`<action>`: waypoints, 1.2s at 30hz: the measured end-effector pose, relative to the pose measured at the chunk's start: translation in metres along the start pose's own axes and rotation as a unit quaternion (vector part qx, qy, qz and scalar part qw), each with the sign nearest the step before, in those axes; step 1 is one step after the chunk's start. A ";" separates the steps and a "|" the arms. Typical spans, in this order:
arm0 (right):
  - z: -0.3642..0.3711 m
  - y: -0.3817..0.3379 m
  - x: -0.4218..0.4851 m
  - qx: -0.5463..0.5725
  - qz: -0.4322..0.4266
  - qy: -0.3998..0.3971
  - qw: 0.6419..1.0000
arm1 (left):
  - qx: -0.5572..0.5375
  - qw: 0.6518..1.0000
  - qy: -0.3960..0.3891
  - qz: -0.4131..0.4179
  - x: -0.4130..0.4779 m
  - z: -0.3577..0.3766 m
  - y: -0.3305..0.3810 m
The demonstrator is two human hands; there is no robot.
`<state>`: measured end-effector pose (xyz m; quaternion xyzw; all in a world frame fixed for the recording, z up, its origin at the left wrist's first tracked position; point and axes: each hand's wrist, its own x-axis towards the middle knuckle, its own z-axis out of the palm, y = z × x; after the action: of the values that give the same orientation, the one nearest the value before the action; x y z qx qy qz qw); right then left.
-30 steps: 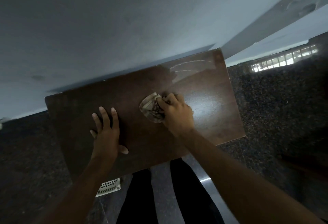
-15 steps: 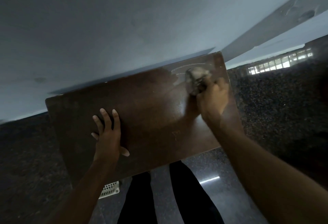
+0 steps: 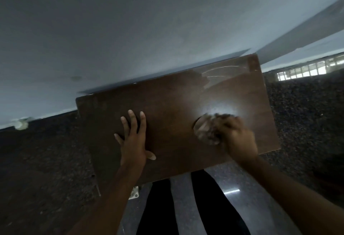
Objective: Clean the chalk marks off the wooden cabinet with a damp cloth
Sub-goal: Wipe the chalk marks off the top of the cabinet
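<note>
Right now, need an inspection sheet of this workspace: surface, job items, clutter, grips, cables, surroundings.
Surface: dark wooden cabinet top, glossy, with glare near the cloth.
Job's things: chalk marks, white arcs at the far right corner, not wiped off; cloth, bunched, on the top right of centre, blurred.
Clutter: small white slotted item below the near edge; cannot tell what it is.
Grips: left hand flat on the top, fingers spread; right hand grips the cloth.
Cables: nothing seen.
Surroundings: pale wall behind, dark speckled floor, bright grille-like patch far right.
</note>
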<state>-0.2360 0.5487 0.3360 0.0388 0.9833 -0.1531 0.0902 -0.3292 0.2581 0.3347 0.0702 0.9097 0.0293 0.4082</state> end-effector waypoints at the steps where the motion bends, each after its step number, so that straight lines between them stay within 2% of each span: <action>1: -0.006 0.004 0.014 -0.005 0.058 0.006 0.998 | 0.003 1.000 0.004 0.001 0.000 0.001 -0.001; 4: -0.006 -0.013 0.057 -0.004 0.221 0.037 0.974 | 0.002 1.000 0.008 0.005 -0.001 0.002 -0.003; 7: 0.009 -0.068 0.088 0.051 0.294 0.082 0.951 | -0.013 0.999 0.016 0.025 -0.001 0.002 -0.008; 9: 0.024 -0.114 0.094 0.097 0.252 0.075 0.960 | -0.031 0.998 0.020 0.048 -0.002 0.004 -0.016; 11: 0.040 -0.158 0.083 0.098 0.136 0.028 0.986 | -0.051 0.994 0.045 0.089 -0.003 0.011 -0.033; 13: 0.050 -0.176 0.062 0.076 0.028 -0.018 0.997 | -0.063 0.983 0.112 0.128 -0.006 0.020 -0.061; 15: 0.053 -0.161 0.042 0.062 -0.010 -0.041 0.997 | -0.035 0.974 0.174 0.137 -0.008 0.026 -0.096; 17: 0.046 -0.133 0.032 0.043 -0.005 -0.033 0.999 | 0.002 0.970 0.204 0.130 -0.006 0.025 -0.134; 20: 0.038 -0.113 0.050 0.052 0.097 -0.009 0.994 | 0.035 0.965 0.223 0.135 0.001 0.011 -0.179; 23: 0.048 -0.154 0.091 0.058 0.203 0.043 0.977 | 0.030 0.960 0.253 0.120 0.014 -0.009 -0.208; 25: 0.055 -0.198 0.119 0.097 0.206 0.071 0.971 | 0.012 0.953 0.281 0.110 0.022 -0.024 -0.219; 28: 0.071 -0.269 0.147 0.112 0.130 0.060 0.983 | 0.012 0.934 0.330 0.140 0.034 -0.042 -0.226; 31: 0.087 -0.328 0.150 0.078 0.010 -0.002 0.997 | 0.002 0.920 0.355 0.167 0.039 -0.055 -0.224; 33: 0.095 -0.345 0.134 0.082 -0.047 -0.022 0.995 | -0.011 0.907 0.382 0.175 0.041 -0.059 -0.220; 36: 0.094 -0.332 0.089 0.099 -0.118 -0.075 0.985 | -0.020 0.901 0.384 0.204 0.043 -0.062 -0.213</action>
<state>-0.3421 0.2085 0.3287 -0.0800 0.9516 -0.2616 0.1404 -0.4255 0.0546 0.3209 0.2292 0.9610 0.1542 0.0140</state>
